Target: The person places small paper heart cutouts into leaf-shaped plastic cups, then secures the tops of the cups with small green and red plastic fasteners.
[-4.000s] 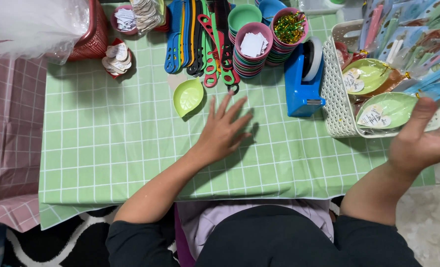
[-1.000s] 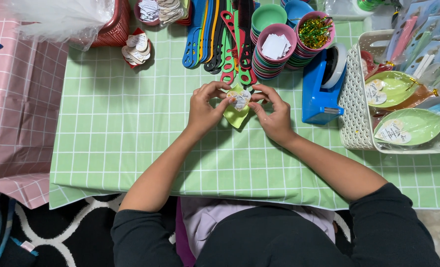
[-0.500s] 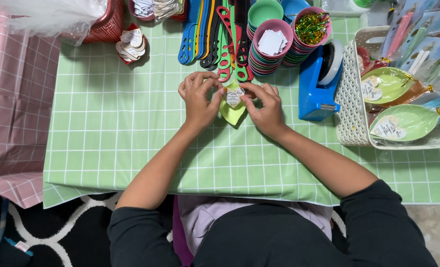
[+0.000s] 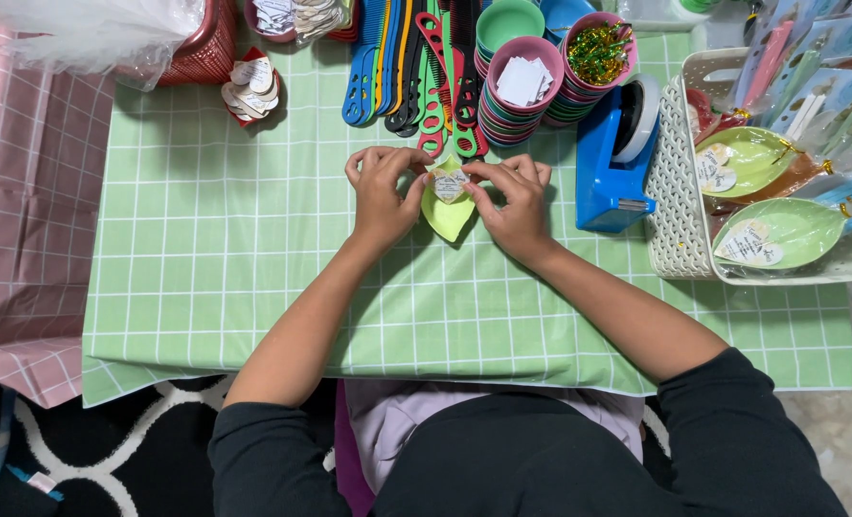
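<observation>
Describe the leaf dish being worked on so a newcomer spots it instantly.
Start at the green checked tablecloth, then go to the two hands meeting near its middle top, just left of the blue tape dispenser. Between the left hand and right hand lies the leaf-shaped green dish. Unlike the wrapped leaf dishes in the white basket, it is unwrapped, with a small white tag on it.

Before me, a green checked tablecloth covers the table. Along its far edge lie coloured combs, beside stacked small bowls holding white paper slips and gold shreds. To my right stand a blue tape dispenser and a white basket of wrapped leaf-shaped dishes. A red basket sits far left.
</observation>
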